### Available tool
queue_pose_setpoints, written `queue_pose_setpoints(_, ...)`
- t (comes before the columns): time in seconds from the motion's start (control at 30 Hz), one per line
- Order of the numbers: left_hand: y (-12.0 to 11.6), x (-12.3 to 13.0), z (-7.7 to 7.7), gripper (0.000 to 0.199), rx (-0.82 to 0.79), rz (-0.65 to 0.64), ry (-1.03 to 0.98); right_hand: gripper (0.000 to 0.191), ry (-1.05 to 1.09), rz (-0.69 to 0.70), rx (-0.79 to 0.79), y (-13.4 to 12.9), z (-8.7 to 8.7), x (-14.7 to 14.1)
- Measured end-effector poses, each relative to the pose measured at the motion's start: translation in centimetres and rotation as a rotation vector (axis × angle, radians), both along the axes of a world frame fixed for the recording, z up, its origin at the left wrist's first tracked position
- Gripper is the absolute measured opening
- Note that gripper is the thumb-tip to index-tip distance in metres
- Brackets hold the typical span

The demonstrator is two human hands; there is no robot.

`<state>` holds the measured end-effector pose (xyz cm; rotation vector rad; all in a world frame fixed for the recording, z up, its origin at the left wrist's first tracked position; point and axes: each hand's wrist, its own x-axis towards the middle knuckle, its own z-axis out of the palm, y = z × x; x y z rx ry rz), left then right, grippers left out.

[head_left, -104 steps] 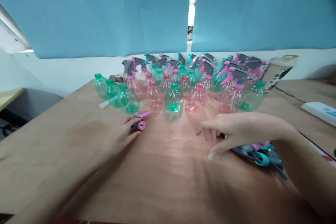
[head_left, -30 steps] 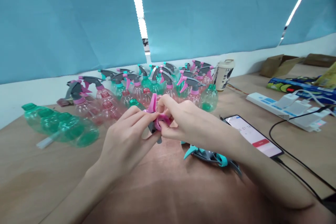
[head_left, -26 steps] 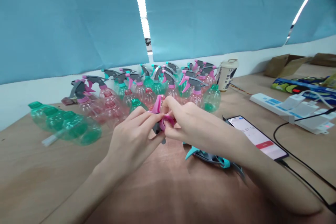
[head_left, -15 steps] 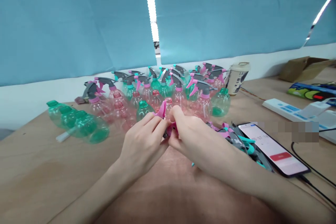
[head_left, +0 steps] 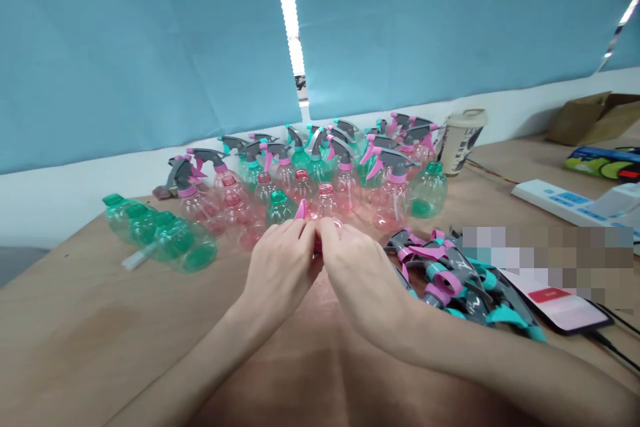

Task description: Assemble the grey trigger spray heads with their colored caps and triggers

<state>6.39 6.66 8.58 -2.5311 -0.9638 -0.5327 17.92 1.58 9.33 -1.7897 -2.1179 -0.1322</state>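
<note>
My left hand (head_left: 284, 259) and my right hand (head_left: 356, 272) meet at the middle, fingers curled together around a spray head (head_left: 301, 209). Only its pink trigger pokes up above my left fingers, and the rest is hidden. Just beyond my hands stand open-necked bottles, among them a clear pink bottle (head_left: 326, 200) and a green bottle (head_left: 278, 208). Beside my right forearm lies a pile of loose grey, pink and teal spray heads (head_left: 445, 280).
Several bottles with spray heads (head_left: 393, 173) crowd the back. Green bottles (head_left: 173, 233) lie on their sides at left. On the right are a paper cup (head_left: 461, 143), a power strip (head_left: 560, 203), a phone (head_left: 565, 310) with a cable, and a cardboard box (head_left: 590, 120).
My hands have drawn closer together, and the pink trigger shows less above them. The view has shifted slightly, bringing more of the loose spray-head pile into sight.
</note>
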Motion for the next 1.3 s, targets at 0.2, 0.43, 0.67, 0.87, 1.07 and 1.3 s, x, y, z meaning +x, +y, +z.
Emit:
queue_pose_setpoints(0.2, 0.3, 0.3, -0.6, 0.015, -0.033, 0.005, -0.030, 0.029, 0.011, 0.000, 0.021, 0.5, -0.7, 0.3)
queue_pose_setpoints(0.43, 0.5, 0.3, -0.2, 0.004, -0.022, 0.011, -0.101, 0.016, 0.222, 0.105, 0.107, 1.6, -0.3, 3.0)
queue_pose_setpoints(0.67, 0.2, -0.1, 1.0, 0.014, -0.219, -0.088, -0.292, 0.013, 0.591, 0.265, -0.026, 1.5, 2.5, 6.7)
queue_pose_setpoints(0.87, 0.1, -0.1, 1.2, 0.018, -0.338, -0.113, -0.350, 0.017, 0.602, 0.241, 0.017, 0.7, 3.1, 7.1)
queue_pose_setpoints(1.07, 0.0, -0.1, 1.4, 0.020, -0.401, -0.121, -0.397, 0.016, 0.746, 0.391, -0.093, 0.9, 3.0, 6.8)
queue_pose_setpoints(1.3, -0.1, -0.2, 1.5, 0.019, -0.430, -0.136, -0.396, 0.013, 0.704, 0.378, 0.022, 1.5, 2.8, 6.7)
